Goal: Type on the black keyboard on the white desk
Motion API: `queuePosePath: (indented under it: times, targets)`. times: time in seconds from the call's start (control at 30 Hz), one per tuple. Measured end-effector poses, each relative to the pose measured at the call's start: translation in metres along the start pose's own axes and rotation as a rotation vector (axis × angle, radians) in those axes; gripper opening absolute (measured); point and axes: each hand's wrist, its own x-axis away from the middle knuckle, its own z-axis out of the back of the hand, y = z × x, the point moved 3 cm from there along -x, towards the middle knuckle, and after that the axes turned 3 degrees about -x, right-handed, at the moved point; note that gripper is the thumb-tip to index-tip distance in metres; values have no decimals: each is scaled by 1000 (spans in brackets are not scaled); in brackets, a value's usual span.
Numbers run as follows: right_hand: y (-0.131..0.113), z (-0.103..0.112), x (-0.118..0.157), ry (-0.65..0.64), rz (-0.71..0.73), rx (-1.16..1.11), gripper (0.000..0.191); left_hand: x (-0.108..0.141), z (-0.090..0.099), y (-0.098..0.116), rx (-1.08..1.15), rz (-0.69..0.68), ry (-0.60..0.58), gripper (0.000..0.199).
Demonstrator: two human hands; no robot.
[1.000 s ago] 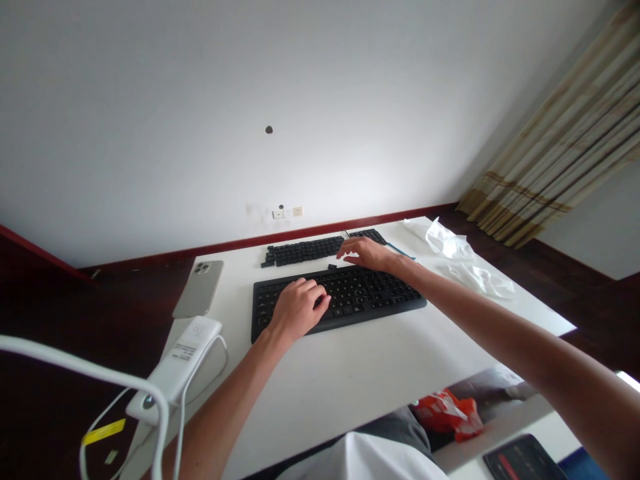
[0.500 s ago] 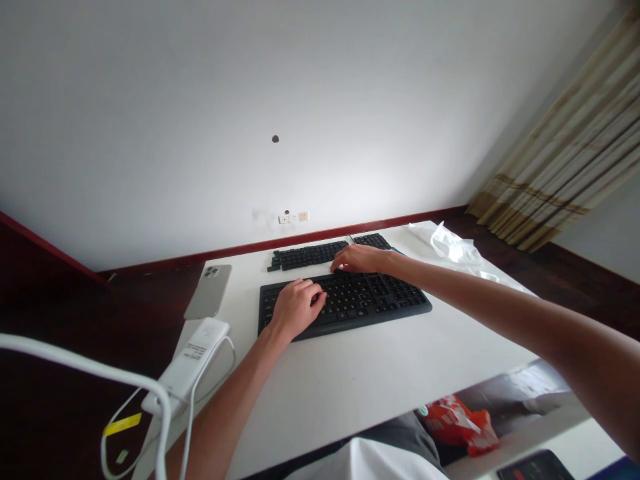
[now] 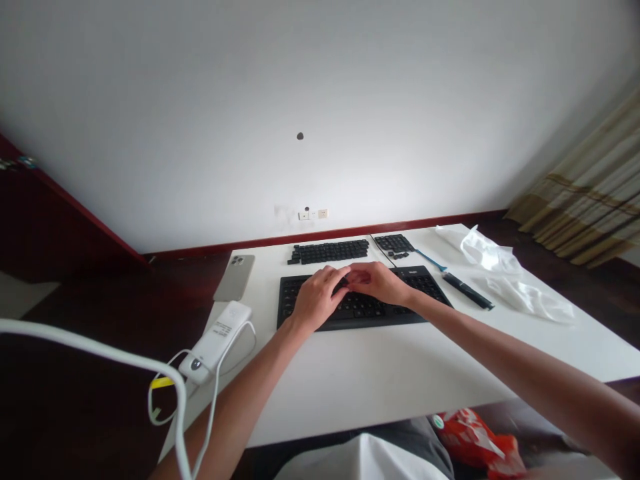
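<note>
A black keyboard [image 3: 370, 310] lies on the white table in the head view. Over its middle, my left hand [image 3: 316, 297] and my right hand [image 3: 380, 283] meet at the fingertips. The fingers of both are bent together around a small dark piece, too hidden to name. Behind the keyboard, black keycaps [image 3: 333, 251] lie in rows, with a second block of keycaps [image 3: 394, 243] to their right. A few loose keycaps [image 3: 399, 255] sit in front of that block.
Right of the keyboard are a long blue-and-black tool [image 3: 467, 291] and crumpled clear plastic [image 3: 530, 298]. On the left lie a phone [image 3: 234, 279] and a white power bank [image 3: 220, 337] with a cable [image 3: 125, 360] hanging close. A red bag [image 3: 475, 440] shows below the table edge.
My right hand has come down and nearer from the keyboard's back edge to meet my left hand, which has lifted slightly. The view has turned left, and the blue-and-black tool now shows.
</note>
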Motion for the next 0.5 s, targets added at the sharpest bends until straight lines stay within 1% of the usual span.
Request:
queuePosePath:
  times: [0.1, 0.2, 0.27, 0.37, 0.5]
  targets:
    - [5, -9, 1, -9, -70, -231, 36, -1, 0, -2, 4, 17, 55, 23]
    - [7, -10, 2, -45, -106, -333, 43, -1, 0, -3, 20, 12, 79, 13]
    - [8, -9, 3, -38, -136, -306, 43, -2, 0, -2, 17, 0, 70, 9]
    - [5, -6, 6, -3, -167, -179, 41, -1, 0, 1, -1, -29, 37, 4]
    - [-4, -2, 11, -44, -172, -66, 34, 1, 1, 8, -29, -116, 27, 6]
